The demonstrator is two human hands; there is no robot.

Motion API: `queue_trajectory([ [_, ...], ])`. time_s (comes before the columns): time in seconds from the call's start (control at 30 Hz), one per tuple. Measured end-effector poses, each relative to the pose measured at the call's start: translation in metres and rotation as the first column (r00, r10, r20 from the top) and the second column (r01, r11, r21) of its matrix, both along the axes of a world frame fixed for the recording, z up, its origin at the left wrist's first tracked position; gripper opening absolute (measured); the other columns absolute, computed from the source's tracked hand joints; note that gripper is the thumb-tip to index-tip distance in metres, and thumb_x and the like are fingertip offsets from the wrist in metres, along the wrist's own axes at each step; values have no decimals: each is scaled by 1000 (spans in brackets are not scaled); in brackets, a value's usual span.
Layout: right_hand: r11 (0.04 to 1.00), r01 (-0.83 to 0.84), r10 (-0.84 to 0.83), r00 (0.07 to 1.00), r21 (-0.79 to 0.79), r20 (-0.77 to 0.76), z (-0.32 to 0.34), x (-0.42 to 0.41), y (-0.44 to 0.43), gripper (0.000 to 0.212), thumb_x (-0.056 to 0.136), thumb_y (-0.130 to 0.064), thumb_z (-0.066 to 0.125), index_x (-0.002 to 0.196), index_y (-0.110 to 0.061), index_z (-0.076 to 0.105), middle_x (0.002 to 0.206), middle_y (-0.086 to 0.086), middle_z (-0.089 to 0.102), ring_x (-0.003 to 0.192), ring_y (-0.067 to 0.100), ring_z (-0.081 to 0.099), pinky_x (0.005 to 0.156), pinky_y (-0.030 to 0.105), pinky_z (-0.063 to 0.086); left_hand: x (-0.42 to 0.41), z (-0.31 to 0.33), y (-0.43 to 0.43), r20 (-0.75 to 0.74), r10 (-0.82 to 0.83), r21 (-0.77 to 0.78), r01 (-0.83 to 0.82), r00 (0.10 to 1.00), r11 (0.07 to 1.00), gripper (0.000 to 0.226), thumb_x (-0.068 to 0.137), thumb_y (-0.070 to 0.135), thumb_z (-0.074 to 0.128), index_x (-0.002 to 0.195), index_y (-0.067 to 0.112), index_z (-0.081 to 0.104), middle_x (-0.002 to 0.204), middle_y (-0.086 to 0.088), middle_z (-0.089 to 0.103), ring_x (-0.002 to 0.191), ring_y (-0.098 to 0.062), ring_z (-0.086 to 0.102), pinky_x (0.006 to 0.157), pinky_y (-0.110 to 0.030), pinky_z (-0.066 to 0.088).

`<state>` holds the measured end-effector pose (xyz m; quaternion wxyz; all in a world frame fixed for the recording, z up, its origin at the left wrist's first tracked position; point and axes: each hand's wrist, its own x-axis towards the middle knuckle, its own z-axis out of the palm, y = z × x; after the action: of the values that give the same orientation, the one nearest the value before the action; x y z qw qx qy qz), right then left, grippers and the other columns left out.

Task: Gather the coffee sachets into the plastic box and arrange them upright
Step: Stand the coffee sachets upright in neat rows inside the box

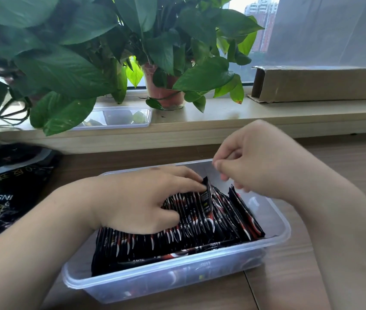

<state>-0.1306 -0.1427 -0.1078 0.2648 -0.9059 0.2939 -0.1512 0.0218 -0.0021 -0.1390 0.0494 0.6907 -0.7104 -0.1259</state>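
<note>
A clear plastic box (277, 222) sits on the wooden table in front of me. It holds a row of several black coffee sachets (191, 224) standing on edge, leaning to the left, with one sachet (177, 255) lying flat along the near side. My left hand (146, 198) lies on top of the row, its fingertips pressing a raised sachet (206, 195). My right hand (255, 159) hovers over the box's right end with curled fingers and is blurred; nothing shows between its fingers.
A black coffee bag (3, 193) lies at the left on the table. On the sill behind stand leafy pot plants (161, 63), a clear plastic lid (119, 118) and a long cardboard box (320, 82).
</note>
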Motion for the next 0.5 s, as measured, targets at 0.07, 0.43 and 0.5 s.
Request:
queue_trajectory([
  [0.07,997,26,-21,997,-68,75,5,-6,-7,22,83,-16,65,65,-24,75,61,-12,71,45,-6,55,41,4,35,-2,5,0,-29,-49,57,50,998,997,79,78,22,51,150,45,31,157,30,22,142,14,14,117,-13,12],
  [0.43,993,-15,12,1000,-115,-25,-5,-7,-12,17,82,-26,69,67,-24,75,47,-21,58,46,-5,52,45,13,33,1,-2,-3,-20,-95,45,96,995,994,75,85,13,57,141,59,38,150,38,30,134,22,13,103,0,11],
  [0.5,986,-57,44,996,-160,-84,-5,-8,-10,16,80,-25,69,66,-25,75,49,-26,59,49,-9,54,45,11,34,3,-4,-3,10,-76,31,75,997,997,67,84,17,57,140,53,45,147,34,37,132,23,17,99,6,8],
])
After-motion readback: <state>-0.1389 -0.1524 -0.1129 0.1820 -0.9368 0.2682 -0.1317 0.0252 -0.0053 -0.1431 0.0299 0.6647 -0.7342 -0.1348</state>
